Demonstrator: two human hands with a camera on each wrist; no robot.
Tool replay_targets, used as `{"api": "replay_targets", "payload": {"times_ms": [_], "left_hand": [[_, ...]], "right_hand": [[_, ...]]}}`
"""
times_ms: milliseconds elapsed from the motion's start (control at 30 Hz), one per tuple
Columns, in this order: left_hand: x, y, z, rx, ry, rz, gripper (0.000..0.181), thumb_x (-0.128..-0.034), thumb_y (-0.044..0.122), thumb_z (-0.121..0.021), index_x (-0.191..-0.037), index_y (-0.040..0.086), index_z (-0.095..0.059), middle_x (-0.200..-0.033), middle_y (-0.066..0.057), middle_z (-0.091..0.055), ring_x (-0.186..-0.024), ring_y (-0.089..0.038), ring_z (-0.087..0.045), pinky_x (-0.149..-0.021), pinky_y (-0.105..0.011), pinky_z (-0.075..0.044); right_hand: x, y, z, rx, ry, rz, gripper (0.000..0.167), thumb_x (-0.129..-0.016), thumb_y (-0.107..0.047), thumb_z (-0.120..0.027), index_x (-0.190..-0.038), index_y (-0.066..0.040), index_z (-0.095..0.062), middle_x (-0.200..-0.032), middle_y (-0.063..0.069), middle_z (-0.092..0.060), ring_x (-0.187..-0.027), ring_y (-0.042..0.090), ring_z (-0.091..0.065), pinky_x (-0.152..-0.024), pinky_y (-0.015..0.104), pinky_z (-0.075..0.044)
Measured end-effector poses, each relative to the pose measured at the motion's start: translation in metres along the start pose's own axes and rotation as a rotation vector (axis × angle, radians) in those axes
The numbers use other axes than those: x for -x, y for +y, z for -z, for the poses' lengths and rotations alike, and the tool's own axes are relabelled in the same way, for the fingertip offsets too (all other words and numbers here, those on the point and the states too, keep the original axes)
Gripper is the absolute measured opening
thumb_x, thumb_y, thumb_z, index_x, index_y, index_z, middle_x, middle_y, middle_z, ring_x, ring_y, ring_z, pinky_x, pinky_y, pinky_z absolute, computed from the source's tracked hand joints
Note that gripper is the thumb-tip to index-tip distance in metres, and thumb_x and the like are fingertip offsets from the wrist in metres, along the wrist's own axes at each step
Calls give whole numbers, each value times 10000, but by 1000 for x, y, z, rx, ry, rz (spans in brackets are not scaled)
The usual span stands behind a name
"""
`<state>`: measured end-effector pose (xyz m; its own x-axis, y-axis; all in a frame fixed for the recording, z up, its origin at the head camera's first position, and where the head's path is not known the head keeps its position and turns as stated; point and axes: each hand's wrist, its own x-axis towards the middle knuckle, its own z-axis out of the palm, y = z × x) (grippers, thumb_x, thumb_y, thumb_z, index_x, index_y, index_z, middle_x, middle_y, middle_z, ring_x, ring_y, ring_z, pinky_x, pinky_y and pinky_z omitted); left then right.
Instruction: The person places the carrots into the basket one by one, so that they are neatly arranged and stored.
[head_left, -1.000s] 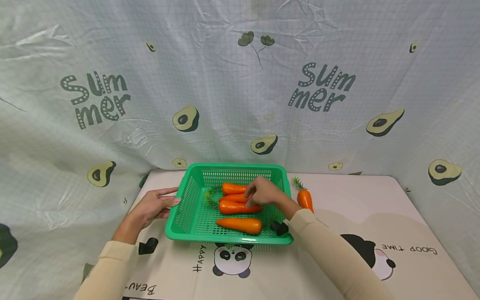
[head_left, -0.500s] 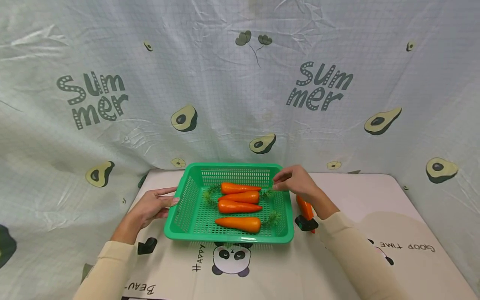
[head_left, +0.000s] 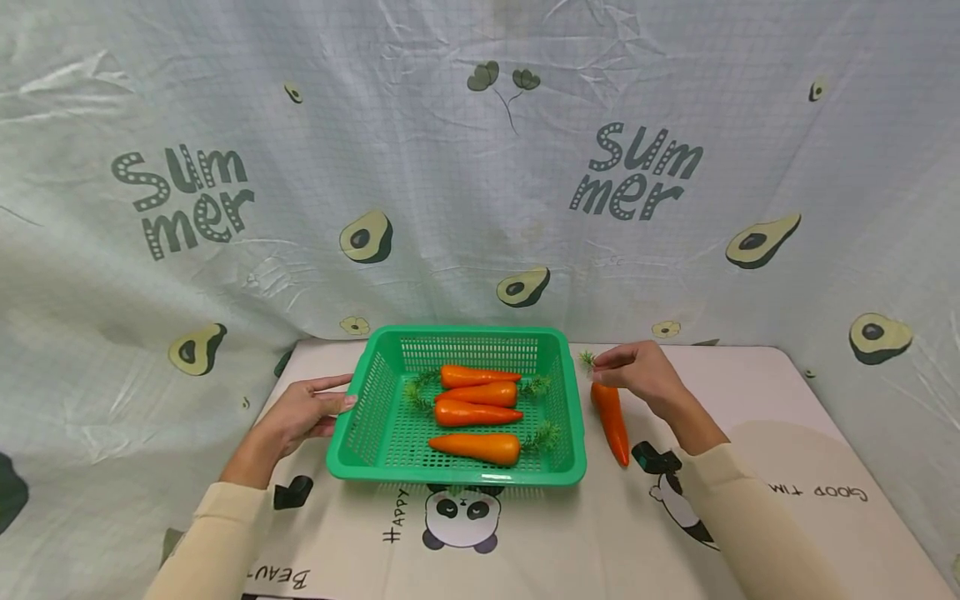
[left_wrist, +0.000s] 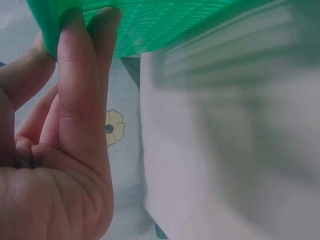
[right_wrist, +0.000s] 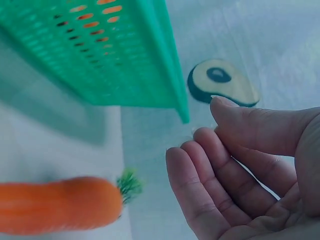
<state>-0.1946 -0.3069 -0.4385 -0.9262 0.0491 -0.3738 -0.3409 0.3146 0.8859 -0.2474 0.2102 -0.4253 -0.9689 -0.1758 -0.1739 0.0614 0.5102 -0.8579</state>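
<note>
A green plastic basket (head_left: pixel 457 477) with slotted walls stands on the table, holding several orange carrots (head_left: pixel 480 448) with green feathery tops. My left hand (head_left: pixel 300 417) grips its left rim; in the left wrist view, the thumb and fingers (left_wrist: pixel 77 95) pinch the basket's edge. One more carrot (head_left: pixel 613 427) lies on the table right of the basket, its leafy top toward the back wall. Over that carrot's top end hovers my right hand (head_left: pixel 645 377), fingers loosely bent. In the right wrist view nothing sits between its fingers (right_wrist: pixel 187 180), and the carrot (right_wrist: pixel 60 204) is apart from them.
The table (head_left: pixel 517 567) carries a printed panda cover. A cloth (head_left: pixel 420 167) with avocado prints hangs right behind the table's back edge and along both sides. Black wrist cameras (head_left: pixel 292 492) sit at both wrists.
My right hand has left the carrots inside the basket, crossing its right rim to the carrot outside. The basket and the left hand stay where they were.
</note>
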Motion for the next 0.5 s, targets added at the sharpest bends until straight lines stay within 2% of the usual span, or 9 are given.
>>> {"api": "replay_targets", "payload": {"times_ms": [233,367,500], "left_hand": [[1,1,-1,-10,-9,-16,691,-1025,170,-683,-1619,40,-355,-1271,-173,-747,-782,-144,-795,-666,-275,-635],[2,1,-1,-12,-1,-12,687,-1023,167,-686,-1616,39,-364,-1260,-167,-753,-783,-144,-794,-663,-271,-633],[3,1,-1,-11,3,-5,687,-1022,168,-688,-1614,37,-366,-1248,-158,-761,-788,-149,-795,-666,-271,-634]], "right_hand": [[8,21,-1,3,37,-43,393,-929,-190,-784,-1244,37,-726,-1142,130,-786,-1041,225,-710,-1081,559,-521],[11,32,-3,0,59,-61,419,-921,-183,-796,-1256,55,-709,-1187,190,-766,-1083,285,-699,-1100,587,-494],[13,42,-7,42,92,-90,421,-923,-177,-784,-1267,52,-697,-1277,241,-715,-1153,360,-648,-1078,593,-495]]}}
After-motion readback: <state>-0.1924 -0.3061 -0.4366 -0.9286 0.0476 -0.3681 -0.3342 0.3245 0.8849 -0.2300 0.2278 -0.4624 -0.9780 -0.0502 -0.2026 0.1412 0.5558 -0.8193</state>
